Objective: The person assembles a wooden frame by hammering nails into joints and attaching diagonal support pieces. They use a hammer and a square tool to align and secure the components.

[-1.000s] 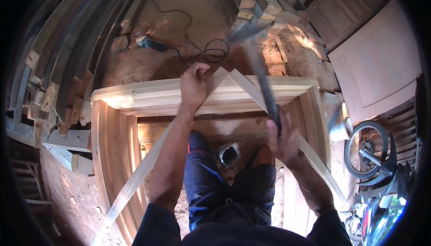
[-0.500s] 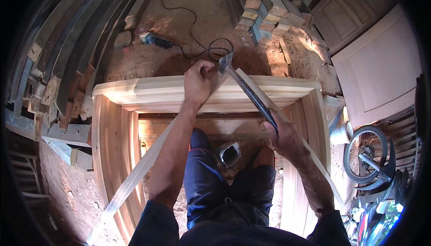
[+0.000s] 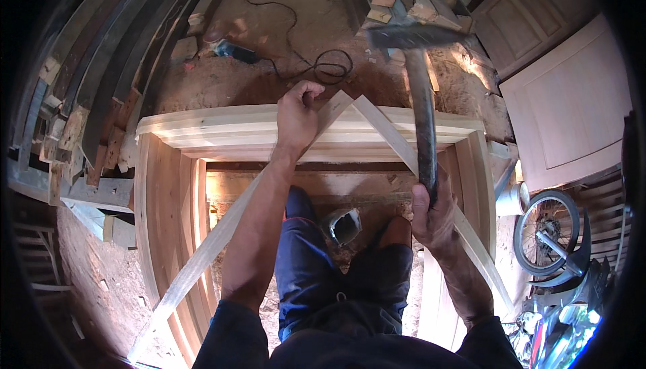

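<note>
My right hand (image 3: 434, 214) grips the dark handle of a hammer (image 3: 422, 120), whose head is raised beyond the frame, blurred by motion. Two thin wooden strips meet in a point over the far rail. The left strip (image 3: 202, 256) runs under my left forearm; the right strip (image 3: 387, 133) passes behind the hammer handle and my right hand. My left hand (image 3: 298, 118) is closed beside the upper end of the left strip, thumb and fingers curled together. Whatever its fingers hold, if anything, is hidden.
Beneath the strips stands a stacked rectangular wooden frame (image 3: 235, 126) around my legs. A blue power tool (image 3: 235, 52) with a looped black cord lies on the dirt floor beyond. Timber (image 3: 108, 86) is piled left, door panels (image 3: 565, 99) and a motorbike (image 3: 552, 234) are right.
The hammer has swung up and to the right, away from the meeting point of the strips. My right hand has shifted slightly right; my left hand stays near its place.
</note>
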Available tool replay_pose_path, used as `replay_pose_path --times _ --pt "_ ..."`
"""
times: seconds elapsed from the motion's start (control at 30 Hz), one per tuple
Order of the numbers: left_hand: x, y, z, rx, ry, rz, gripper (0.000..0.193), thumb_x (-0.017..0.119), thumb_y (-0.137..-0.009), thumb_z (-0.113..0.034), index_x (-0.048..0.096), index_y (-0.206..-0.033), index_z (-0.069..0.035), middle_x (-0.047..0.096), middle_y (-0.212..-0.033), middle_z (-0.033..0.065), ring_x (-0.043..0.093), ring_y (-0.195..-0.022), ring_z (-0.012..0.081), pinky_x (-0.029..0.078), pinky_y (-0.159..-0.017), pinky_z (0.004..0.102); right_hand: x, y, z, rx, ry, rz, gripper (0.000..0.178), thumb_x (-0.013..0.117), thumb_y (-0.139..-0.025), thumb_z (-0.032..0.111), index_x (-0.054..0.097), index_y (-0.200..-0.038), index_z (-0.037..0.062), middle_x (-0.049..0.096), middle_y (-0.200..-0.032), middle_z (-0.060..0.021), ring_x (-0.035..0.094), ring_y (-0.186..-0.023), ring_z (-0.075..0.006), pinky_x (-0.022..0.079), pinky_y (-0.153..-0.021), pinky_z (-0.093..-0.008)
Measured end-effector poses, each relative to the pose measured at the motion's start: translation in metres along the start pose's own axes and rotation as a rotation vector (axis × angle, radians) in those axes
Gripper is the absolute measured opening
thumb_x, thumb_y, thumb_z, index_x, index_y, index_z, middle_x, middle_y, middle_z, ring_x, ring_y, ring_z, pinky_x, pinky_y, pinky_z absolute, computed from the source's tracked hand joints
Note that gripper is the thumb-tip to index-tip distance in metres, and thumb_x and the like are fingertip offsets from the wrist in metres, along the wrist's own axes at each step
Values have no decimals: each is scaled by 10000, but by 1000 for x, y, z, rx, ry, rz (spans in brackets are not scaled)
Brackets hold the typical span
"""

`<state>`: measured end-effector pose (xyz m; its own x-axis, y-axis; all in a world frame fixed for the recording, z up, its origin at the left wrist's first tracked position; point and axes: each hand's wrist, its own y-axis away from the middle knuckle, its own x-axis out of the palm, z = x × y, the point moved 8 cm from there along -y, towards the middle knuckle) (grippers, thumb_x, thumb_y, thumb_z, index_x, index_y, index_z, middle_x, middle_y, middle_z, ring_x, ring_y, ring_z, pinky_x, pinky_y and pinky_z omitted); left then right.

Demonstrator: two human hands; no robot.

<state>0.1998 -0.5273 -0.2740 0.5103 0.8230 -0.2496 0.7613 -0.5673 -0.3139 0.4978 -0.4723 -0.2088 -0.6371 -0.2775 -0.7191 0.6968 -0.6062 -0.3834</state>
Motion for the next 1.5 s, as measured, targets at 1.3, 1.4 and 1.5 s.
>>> replay_pose_path --times 1.3,1.4,1.5 --pt "-1 -2 5 -8 77 -23 187 511 -961 73 682 -1014 19 727 -961 137 692 -927 209 531 -847 324 1 -9 4 73 -160 -97 316 571 -1015 281 573 -1231 50 672 -819 -243 667 -751 -464 526 -642 -518" --pt "-3 -3 6 -1 160 -65 168 490 -994 50 647 -1049 27 711 -976 120 676 -931 187 527 -858 313 25 -6 4 30 51 157 321 598 -1002 230 561 -1246 25 674 -808 -235 665 -761 -472 518 -640 -516" --pt "-2 -4 12 -36 208 -71 156 469 -1017 32 615 -1071 29 696 -989 113 666 -935 177 523 -874 306 36 -2 -2 41 18 239 323 598 -1001 227 552 -1244 19 667 -797 -232 654 -786 -487 508 -669 -525"
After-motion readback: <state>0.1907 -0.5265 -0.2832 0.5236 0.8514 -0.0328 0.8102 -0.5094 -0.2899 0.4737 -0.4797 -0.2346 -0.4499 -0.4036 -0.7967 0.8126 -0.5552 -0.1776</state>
